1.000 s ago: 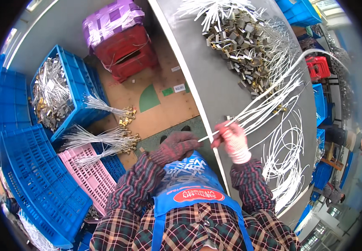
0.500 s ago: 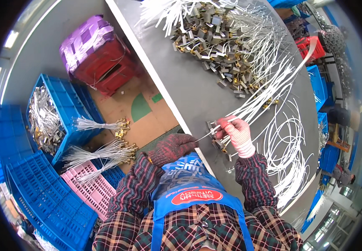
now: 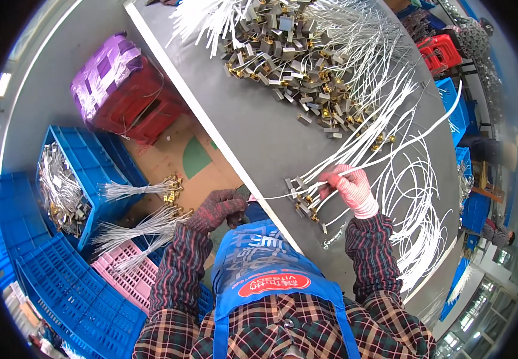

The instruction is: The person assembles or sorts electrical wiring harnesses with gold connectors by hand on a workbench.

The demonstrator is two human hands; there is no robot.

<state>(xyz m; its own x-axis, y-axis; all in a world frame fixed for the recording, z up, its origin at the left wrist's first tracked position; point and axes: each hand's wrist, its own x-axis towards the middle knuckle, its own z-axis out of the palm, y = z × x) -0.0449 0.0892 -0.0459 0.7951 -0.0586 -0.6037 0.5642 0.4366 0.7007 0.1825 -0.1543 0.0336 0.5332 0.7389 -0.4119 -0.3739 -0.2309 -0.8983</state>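
Note:
My left hand, in a dark maroon knitted glove, is just off the table's white edge. Its fingers are closed on the end of a thin white wire, which stretches across the edge toward the other hand. My right hand, in a pale glove with pinkish fingers, pinches white wires over the grey table. Below those fingers lies a small group of grey metal blocks with brass fittings. The exact grip on each wire is partly hidden by the gloves.
A large heap of grey blocks with white wires covers the table's far part. Loops of white wire lie at the right. Left of the table are blue crates, a pink crate, wire bundles and a red box.
My left hand has moved left, away from the right hand, with more wire stretched between them. My right hand has shifted slightly right. The whole view has shifted a little.

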